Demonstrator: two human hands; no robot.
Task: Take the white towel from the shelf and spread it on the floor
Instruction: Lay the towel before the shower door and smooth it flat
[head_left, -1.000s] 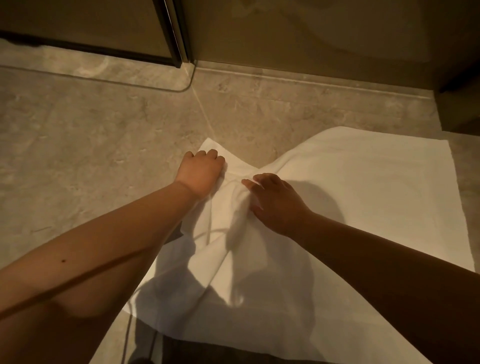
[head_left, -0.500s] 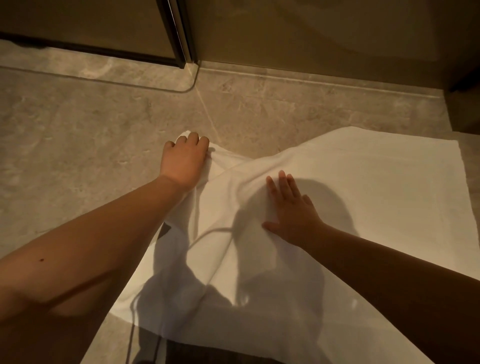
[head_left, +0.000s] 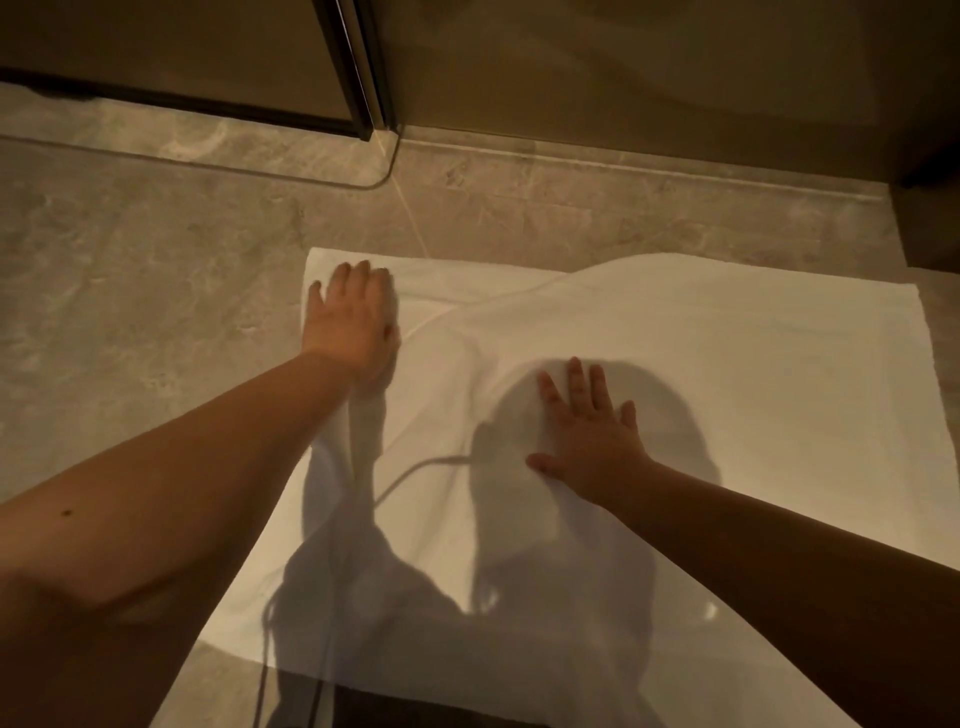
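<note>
Left hand (head_left: 352, 317) lies flat, fingers extended, pressing the far-left corner of the white rectangular cloth towel (head_left: 701, 364) on the grey stone-tile floor (head_left: 156, 291). Right hand (head_left: 589, 441) rests splayed mid-towel. Step: final smoothing; the central ridge needs flattening. Near edge is cut off.

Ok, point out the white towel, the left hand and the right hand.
white towel (head_left: 727, 353): head view, flat bare part right of both hands.
left hand (head_left: 353, 322): head view, back of the hand, flat near the towel's far left corner.
right hand (head_left: 592, 441): head view, back of the hand, flat mid-towel.
</note>
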